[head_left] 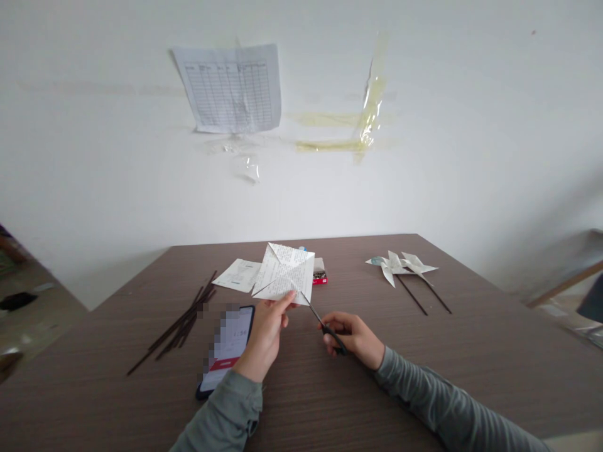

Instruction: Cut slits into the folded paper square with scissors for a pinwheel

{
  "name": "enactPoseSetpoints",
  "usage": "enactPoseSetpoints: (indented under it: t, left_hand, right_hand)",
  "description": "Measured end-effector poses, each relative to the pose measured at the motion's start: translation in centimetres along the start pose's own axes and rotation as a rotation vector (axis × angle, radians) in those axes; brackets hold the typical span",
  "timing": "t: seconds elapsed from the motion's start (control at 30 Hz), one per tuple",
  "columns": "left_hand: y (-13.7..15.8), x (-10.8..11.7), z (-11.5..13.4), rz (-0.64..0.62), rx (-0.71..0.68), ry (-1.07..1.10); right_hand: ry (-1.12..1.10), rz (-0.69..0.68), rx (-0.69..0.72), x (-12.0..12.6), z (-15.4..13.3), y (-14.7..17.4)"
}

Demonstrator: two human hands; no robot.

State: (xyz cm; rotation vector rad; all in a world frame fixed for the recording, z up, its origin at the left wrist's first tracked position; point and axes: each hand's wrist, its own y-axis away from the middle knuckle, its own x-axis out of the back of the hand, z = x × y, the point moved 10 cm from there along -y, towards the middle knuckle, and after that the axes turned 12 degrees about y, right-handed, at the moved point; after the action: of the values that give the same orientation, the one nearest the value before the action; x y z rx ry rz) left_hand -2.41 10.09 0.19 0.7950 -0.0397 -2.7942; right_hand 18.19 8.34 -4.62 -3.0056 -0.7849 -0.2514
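My left hand [271,329] pinches the lower edge of a square sheet of printed paper [287,270], thumb on top, holding it above the table. Diagonal slits or creases run inward from the sheet's corners. In my right hand [353,336] is a pair of black-handled scissors [335,339], fingers closed around the handles. The scissor blades reach the lower right corner of the sheet; whether they are parted there is too small to tell. Behind the sheet, a small red box [321,280] with tiny items inside is partly hidden.
On the brown table [301,389], several dark thin sticks [181,323] lie at left beside a phone [228,351]. More paper [239,275] lies behind them. Two paper pinwheels [400,267] on sticks rest at right. A printed form [230,88] hangs on the wall.
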Motion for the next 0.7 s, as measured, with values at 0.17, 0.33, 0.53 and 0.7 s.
enactPoseSetpoints:
  t: [0.17, 0.33, 0.53, 0.7]
  left_hand:
    - [-0.02, -0.1, -0.16, -0.002, 0.011, -0.008]
    - [0.03, -0.13, -0.36, -0.002, 0.012, -0.029]
    - [0.02, -0.23, -0.58, -0.029, 0.019, -0.033]
    - [-0.05, -0.25, -0.61, -0.033, 0.014, -0.035]
  right_hand:
    - [-0.003, -0.006, 0.0, -0.09, -0.34, 0.09]
    - [-0.008, 0.006, 0.017, -0.09, -0.83, 0.23]
    - [-0.009, 0.022, 0.032, -0.04, -0.98, 0.21]
    - [-0.006, 0.026, 0.019, -0.1, -0.58, 0.14]
